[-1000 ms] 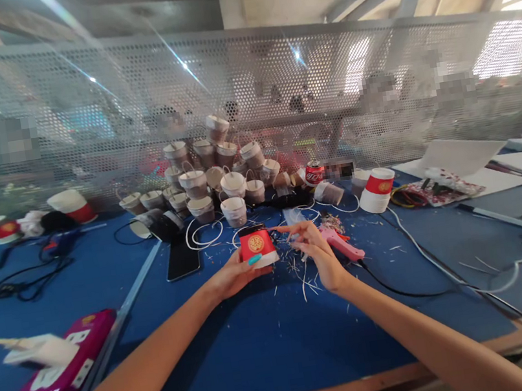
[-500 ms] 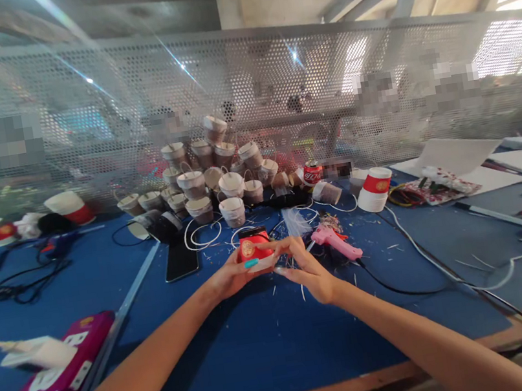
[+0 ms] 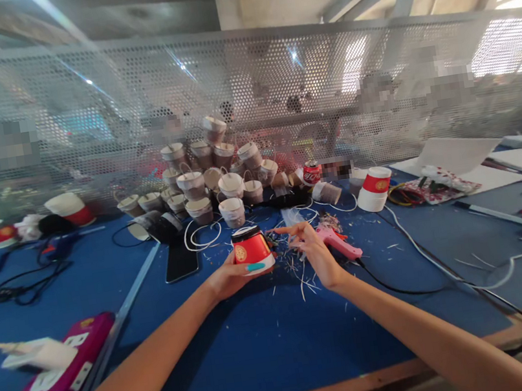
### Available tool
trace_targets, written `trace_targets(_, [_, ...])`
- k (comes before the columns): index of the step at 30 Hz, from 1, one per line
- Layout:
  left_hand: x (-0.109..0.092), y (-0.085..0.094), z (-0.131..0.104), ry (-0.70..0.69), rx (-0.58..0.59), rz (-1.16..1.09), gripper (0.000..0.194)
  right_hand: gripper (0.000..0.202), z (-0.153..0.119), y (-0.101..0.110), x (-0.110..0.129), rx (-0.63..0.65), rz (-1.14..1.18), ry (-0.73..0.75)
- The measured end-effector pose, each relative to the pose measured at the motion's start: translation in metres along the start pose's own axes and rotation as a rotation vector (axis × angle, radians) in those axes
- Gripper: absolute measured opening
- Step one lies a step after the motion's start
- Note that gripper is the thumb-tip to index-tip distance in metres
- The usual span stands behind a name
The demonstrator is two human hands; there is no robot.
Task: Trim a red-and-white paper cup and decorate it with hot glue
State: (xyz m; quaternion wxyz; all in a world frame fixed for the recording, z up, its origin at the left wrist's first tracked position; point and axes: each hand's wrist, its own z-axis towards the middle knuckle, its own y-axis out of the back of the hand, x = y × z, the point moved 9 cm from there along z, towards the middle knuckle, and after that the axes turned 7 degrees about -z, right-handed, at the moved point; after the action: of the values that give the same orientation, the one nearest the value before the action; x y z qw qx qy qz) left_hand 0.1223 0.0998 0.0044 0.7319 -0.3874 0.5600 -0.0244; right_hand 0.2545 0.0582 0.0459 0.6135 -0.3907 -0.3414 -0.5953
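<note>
My left hand (image 3: pixel 228 276) is closed around a small red paper cup (image 3: pixel 255 246) with a gold emblem, a black band at its top and a pale strip below. The cup is held slightly tilted above the blue table. To the right of the cup, my right hand (image 3: pixel 314 249) is apart from it, index finger stretched toward it and the other fingers partly bent. Nothing shows in that hand. Beside and partly behind it lies a pink glue gun (image 3: pixel 344 245) with a black cord, amid pale scraps.
A pile of small grey-white buckets (image 3: pixel 192 183) stands at the back against the perforated panel (image 3: pixel 268 83). A phone (image 3: pixel 181 259) lies left of the cup. A purple power strip (image 3: pixel 86 336) is at near left. A red-and-white cup (image 3: pixel 374 189) and a soda can (image 3: pixel 312 173) stand behind.
My right hand has left the cup and moved right, its fingers opening out. The cup stays in my left hand and now shows more of its side and top.
</note>
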Motion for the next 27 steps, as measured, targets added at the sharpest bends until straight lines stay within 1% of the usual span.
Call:
trace_targets(2, [0.0,0.0,0.0,-0.004,0.014,-0.011,0.059,0.014,-0.001,0.009,0.003,-0.094,-0.014,0.019])
trace_targets(3, [-0.001,0.0,0.0,-0.01,0.022,-0.019,0.059,0.014,-0.003,0.01,0.006,-0.118,-0.015,0.041])
trace_targets(4, [-0.001,0.0,0.001,-0.017,0.032,-0.029,0.059,0.013,-0.004,0.009,0.011,-0.111,-0.015,0.065])
trace_targets(5, [-0.001,0.0,0.001,-0.024,0.042,-0.039,0.059,0.012,-0.006,0.004,0.015,-0.071,-0.016,0.082])
trace_targets(8, [-0.001,0.001,0.0,-0.025,0.069,-0.054,0.057,0.01,-0.012,-0.02,0.021,0.144,-0.068,0.074])
trace_targets(10, [0.001,0.002,0.0,-0.013,0.067,-0.051,0.056,0.009,-0.015,-0.03,0.021,0.231,-0.152,0.049])
trace_targets(13, [0.002,0.007,0.0,-0.008,0.019,-0.003,0.056,0.008,-0.018,-0.036,0.022,0.288,-0.264,0.04])
trace_targets(17, [0.002,0.009,0.002,-0.008,-0.066,0.156,0.055,0.009,-0.019,-0.041,0.023,0.343,-0.352,0.039])
trace_targets(19, [0.003,0.006,0.003,0.004,-0.058,0.191,0.054,0.009,-0.018,-0.04,0.024,0.338,-0.362,0.038])
trace_targets(21, [0.003,0.004,0.003,0.002,-0.043,0.173,0.057,0.01,-0.015,-0.036,0.023,0.308,-0.331,0.032])
trace_targets(24, [0.002,0.006,0.001,-0.002,-0.05,0.128,0.061,0.01,-0.01,-0.026,0.018,0.228,-0.265,0.022])
trace_targets(27, [0.001,0.007,-0.001,0.008,-0.054,0.088,0.062,0.008,-0.005,-0.013,0.009,0.142,-0.281,0.008])
